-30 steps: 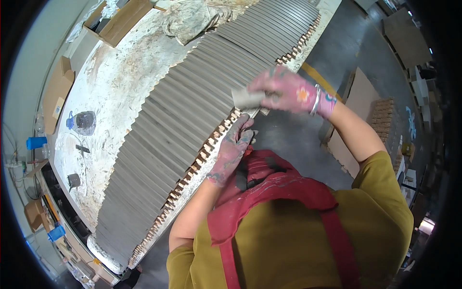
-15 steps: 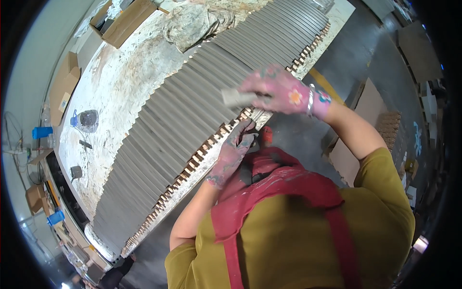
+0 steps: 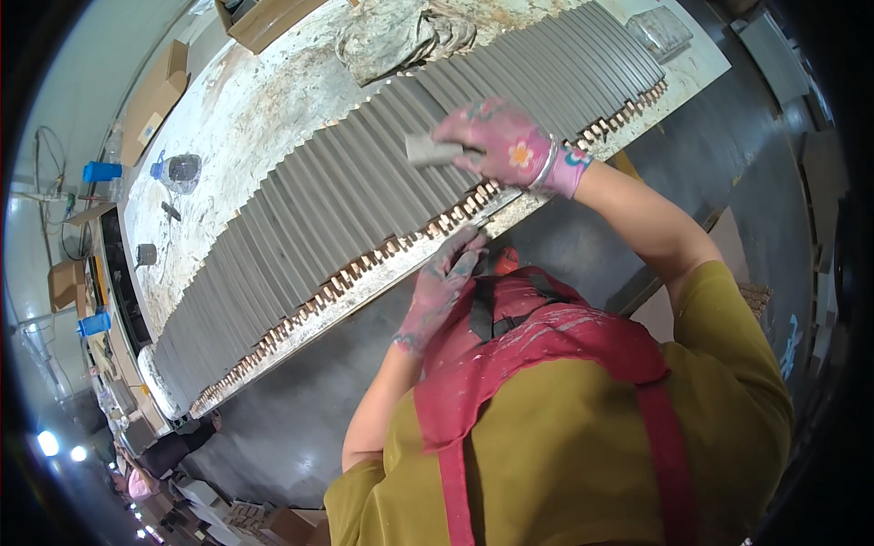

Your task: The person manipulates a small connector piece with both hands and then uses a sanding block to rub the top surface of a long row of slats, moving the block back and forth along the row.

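My right hand, in a pink flowered glove, grips a light grey rectangular block over a long row of grey strips. The block is slightly blurred, and I cannot tell whether it touches the strips. Side by side across the table, the strips end in light wooden tips along the near edge. My left hand, in a stained pink glove, is at the table's near edge beside those tips. Its fingers are bent and close together; what they hold, if anything, does not show clearly.
A crumpled grey cloth lies behind the row on the stained white table. A clear plastic container stands left of it, and a clear plastic package sits at the far right corner. Cardboard boxes line the far side.
The view has shifted, so the table sits differently in the picture. My right hand and the block have moved a little left over the strips. My left hand stays at the near edge.
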The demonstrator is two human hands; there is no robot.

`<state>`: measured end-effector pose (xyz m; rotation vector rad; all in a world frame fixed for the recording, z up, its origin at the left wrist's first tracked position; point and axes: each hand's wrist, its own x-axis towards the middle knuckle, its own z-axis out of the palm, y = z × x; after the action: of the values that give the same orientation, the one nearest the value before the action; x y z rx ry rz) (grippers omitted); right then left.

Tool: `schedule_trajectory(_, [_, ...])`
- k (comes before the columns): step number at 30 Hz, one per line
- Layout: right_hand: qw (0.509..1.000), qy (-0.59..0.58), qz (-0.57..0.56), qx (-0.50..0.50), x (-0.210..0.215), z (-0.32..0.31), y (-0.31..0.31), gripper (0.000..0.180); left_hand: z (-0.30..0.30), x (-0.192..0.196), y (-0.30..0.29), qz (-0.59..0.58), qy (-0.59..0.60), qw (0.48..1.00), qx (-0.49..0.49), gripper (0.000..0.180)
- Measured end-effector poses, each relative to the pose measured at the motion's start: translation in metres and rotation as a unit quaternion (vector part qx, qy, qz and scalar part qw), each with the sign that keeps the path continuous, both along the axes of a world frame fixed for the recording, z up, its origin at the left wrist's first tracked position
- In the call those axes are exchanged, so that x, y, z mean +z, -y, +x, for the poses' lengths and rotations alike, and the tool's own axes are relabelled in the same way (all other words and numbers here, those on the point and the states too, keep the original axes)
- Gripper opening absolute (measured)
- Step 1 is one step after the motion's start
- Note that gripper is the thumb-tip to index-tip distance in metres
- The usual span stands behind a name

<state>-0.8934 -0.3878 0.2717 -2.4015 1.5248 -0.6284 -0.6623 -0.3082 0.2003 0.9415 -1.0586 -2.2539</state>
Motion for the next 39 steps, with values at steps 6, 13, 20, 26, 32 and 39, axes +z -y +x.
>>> schedule_trajectory(6, [0.995,-0.045,-0.01,0.09,-0.007,-0.011,-0.062,0.039,-0.01,0.014,0.012,-0.101,0.107,0.989,-0.032,0.045])
schedule_trajectory(13, [0.998,-0.031,-0.046,-0.034,-0.023,0.009,-0.029,0.039,-0.031,0.029,0.016,-0.056,0.076,0.995,-0.029,0.045])
schedule_trajectory(20, [0.991,0.096,-0.059,-0.067,-0.008,-0.017,-0.029,0.032,-0.044,0.032,0.017,-0.061,0.08,0.99,-0.098,0.043])
schedule_trajectory(26, [0.999,0.029,0.017,-0.016,-0.017,-0.027,-0.057,0.035,-0.058,0.024,0.022,-0.095,0.067,0.99,-0.078,0.042])
schedule_trajectory(32, [0.985,0.157,-0.062,-0.036,-0.004,-0.027,-0.018,0.033,-0.068,0.029,0.022,-0.087,0.094,0.988,-0.084,0.047])
schedule_trajectory(39, [0.99,0.108,-0.04,-0.08,0.008,-0.061,-0.006,0.037,-0.072,0.025,0.021,-0.109,0.037,0.988,-0.102,0.05])
